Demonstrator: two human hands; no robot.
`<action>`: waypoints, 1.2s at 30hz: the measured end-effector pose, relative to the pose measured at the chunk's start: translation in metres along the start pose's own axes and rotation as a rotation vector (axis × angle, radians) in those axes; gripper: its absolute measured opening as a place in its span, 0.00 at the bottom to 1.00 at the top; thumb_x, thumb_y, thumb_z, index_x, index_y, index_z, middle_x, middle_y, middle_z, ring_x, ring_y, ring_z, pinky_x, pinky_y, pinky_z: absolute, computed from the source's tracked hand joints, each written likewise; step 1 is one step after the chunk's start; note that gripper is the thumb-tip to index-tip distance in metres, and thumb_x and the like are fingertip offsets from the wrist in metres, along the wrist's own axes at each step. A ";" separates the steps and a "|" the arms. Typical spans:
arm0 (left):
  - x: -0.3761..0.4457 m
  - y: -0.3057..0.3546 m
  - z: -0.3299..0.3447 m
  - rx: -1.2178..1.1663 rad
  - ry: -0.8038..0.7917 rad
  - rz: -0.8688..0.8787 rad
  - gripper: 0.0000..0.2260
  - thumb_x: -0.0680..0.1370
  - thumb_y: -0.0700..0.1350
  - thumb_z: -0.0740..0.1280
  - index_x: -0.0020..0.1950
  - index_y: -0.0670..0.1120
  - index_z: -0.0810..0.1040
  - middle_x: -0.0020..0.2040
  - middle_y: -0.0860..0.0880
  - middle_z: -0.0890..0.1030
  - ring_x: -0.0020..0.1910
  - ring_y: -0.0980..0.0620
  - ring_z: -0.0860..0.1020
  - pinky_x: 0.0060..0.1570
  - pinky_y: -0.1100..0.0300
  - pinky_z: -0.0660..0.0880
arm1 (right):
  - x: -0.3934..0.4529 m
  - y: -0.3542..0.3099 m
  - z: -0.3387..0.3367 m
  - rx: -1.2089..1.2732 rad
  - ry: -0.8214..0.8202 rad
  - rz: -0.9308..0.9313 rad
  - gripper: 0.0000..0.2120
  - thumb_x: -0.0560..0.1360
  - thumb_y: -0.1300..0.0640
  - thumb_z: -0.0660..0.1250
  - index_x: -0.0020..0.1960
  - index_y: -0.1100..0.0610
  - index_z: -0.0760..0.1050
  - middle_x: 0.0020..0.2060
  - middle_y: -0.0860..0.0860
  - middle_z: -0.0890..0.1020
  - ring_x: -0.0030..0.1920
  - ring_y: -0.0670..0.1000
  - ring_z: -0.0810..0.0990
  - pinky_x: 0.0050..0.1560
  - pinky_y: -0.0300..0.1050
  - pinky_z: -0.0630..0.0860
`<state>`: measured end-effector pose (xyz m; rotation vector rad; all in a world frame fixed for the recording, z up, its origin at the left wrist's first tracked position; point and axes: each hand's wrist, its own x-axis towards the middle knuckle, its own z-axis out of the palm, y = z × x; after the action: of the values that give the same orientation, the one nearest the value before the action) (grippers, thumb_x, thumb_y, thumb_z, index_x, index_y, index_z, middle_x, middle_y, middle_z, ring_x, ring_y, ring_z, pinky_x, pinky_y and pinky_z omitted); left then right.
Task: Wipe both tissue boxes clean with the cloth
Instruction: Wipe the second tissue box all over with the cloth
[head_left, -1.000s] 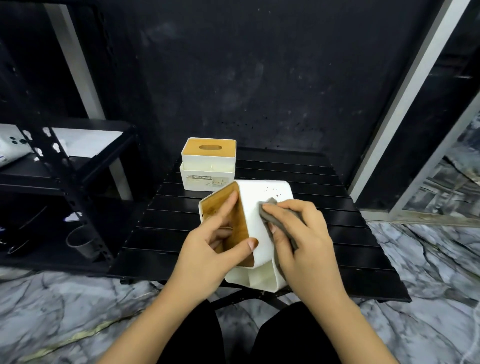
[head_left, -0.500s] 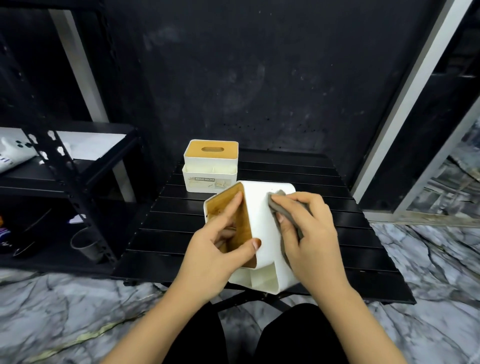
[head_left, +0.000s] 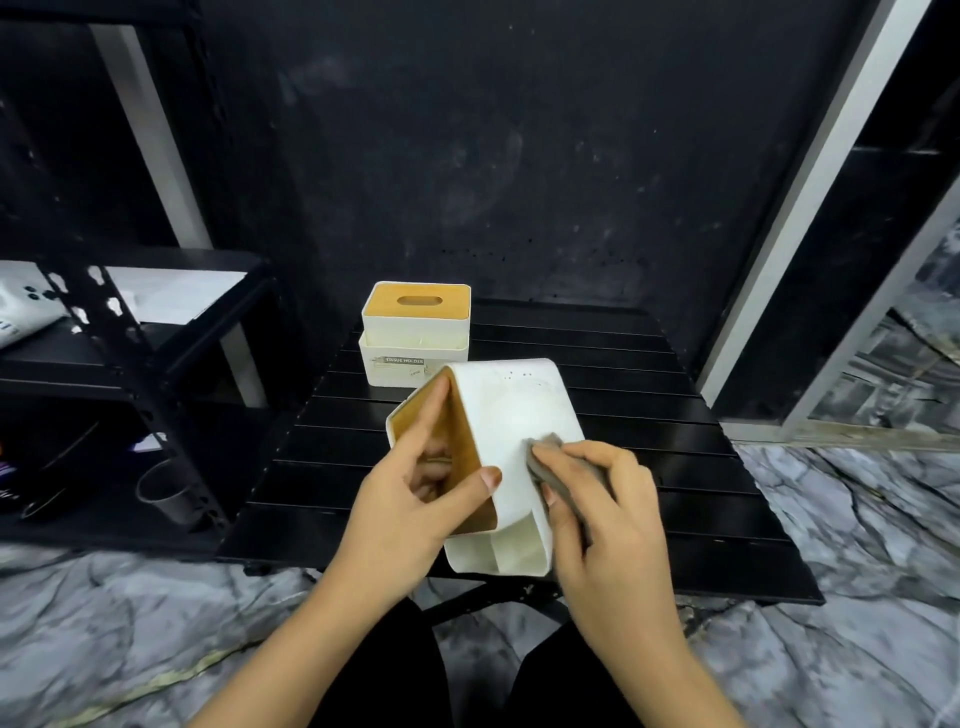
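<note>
The right hand (head_left: 608, 509) presses the soft grey cloth (head_left: 548, 460) flat against the tilted near tissue box (head_left: 514, 415). The left hand (head_left: 410, 499) clamps its lid edge; it looks light, rigid and smooth. The second tissue box (head_left: 415, 335) stands behind on the counter (head_left: 649, 415).

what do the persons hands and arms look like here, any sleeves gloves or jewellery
Both the left hand and the right hand are bare: no gloves, and no rings, watch or bracelet in view. The forearms are uncovered down to the frame's bottom edge, so no sleeves show. Fingernails are short and unpainted.
</note>
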<state>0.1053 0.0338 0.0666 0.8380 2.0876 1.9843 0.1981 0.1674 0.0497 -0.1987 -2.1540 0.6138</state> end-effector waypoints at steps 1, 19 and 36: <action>0.000 -0.001 0.000 0.007 -0.013 0.003 0.35 0.66 0.48 0.75 0.64 0.75 0.63 0.46 0.61 0.79 0.44 0.61 0.79 0.47 0.72 0.72 | 0.001 -0.006 0.002 0.008 -0.001 -0.026 0.15 0.75 0.55 0.58 0.59 0.52 0.76 0.53 0.46 0.72 0.51 0.47 0.70 0.54 0.33 0.67; 0.005 0.010 -0.011 0.039 -0.018 -0.020 0.29 0.65 0.55 0.72 0.55 0.81 0.64 0.46 0.46 0.82 0.45 0.52 0.83 0.54 0.58 0.75 | 0.017 -0.013 0.007 -0.003 -0.007 -0.118 0.15 0.76 0.54 0.58 0.60 0.51 0.75 0.54 0.46 0.70 0.51 0.49 0.70 0.53 0.32 0.67; 0.007 0.009 -0.010 -0.016 -0.105 0.002 0.28 0.66 0.53 0.75 0.55 0.80 0.66 0.37 0.51 0.77 0.39 0.55 0.77 0.49 0.66 0.74 | 0.029 -0.022 0.011 0.042 0.009 -0.156 0.14 0.75 0.57 0.58 0.59 0.51 0.74 0.55 0.47 0.70 0.53 0.48 0.68 0.55 0.31 0.64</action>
<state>0.0975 0.0280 0.0777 0.9205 2.0116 1.9114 0.1735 0.1542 0.0757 -0.0104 -2.1217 0.5663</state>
